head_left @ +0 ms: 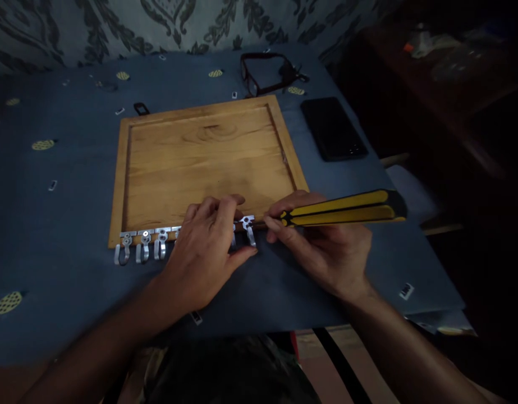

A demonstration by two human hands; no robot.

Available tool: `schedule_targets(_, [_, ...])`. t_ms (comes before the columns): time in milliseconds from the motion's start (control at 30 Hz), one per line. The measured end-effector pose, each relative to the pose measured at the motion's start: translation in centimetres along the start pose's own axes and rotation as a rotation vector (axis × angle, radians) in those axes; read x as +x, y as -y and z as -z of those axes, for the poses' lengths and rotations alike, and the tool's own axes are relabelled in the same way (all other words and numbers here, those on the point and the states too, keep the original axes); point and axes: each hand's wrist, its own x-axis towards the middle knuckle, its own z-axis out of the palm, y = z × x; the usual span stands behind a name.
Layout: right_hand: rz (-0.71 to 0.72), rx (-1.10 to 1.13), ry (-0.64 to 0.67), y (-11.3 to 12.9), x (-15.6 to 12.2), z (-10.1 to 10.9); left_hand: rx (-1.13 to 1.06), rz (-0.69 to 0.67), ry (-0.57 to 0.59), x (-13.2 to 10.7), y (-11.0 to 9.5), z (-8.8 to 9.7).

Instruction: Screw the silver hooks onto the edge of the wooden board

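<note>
A wooden board with a raised rim (191,163) lies flat on the blue cloth. Along its near edge runs a metal hook rail (146,238) with several silver hooks. My left hand (206,247) covers the middle of this rail, fingers on the board side and thumb below the edge, gripping the rail against the wood. At the rail's right end, a single hook (248,229) shows beside my left thumb. My right hand (326,249) holds a screwdriver (343,209) with a yellow and black handle, nearly level. Its shaft points left at that end hook; whether the tip touches is too dark to tell.
Beyond the board lie dark-framed glasses (262,90) and a small dark clip-like piece (141,108). A black phone (333,128) rests to the right. The patterned cloth (65,207) covers the table, whose right edge drops off into shadow. Patterned fabric (191,28) rises behind.
</note>
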Motion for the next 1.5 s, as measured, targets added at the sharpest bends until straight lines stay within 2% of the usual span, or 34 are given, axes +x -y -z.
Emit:
schedule_targets(200, [-0.058,0.026,0.010,0.6,0.4,-0.2,-0.003,0.031,0.031,0.1,0.0,0.0])
schedule_targets(400, [-0.014,0.056,0.145,0.3,0.6,-0.6,0.013,0.030,0.032,0.3,0.0,0.0])
schedule_targets(833, [0.048,-0.256,0.202,0.0,0.0,-1.1,-0.015,0.043,0.050,0.1,0.2,0.0])
schedule_targets(1000, [-0.011,-0.344,0.254,0.1,-0.1,-1.1,-0.006,0.042,0.054,0.2,0.2,-0.1])
schedule_targets(1100, [-0.040,-0.349,0.263,0.3,0.0,-1.1,0.024,-0.024,0.043,0.0,0.3,0.4])
schedule_targets(1200, [-0.076,-0.332,0.308,0.6,0.2,-0.9,-0.055,-0.124,-0.037,0.0,-0.2,2.2])
schedule_targets(1267, [-0.075,-0.322,0.328,0.5,0.2,-0.8,-0.185,-0.180,-0.083,0.4,-1.2,3.8])
schedule_targets(1367, [-0.056,-0.321,0.307,0.2,0.0,-0.8,-0.296,-0.287,-0.091,1.7,-3.2,5.6])
schedule_targets(1500, [-0.043,-0.338,0.264,0.0,0.0,-1.0,-0.256,-0.383,-0.103,3.8,-4.9,5.5])
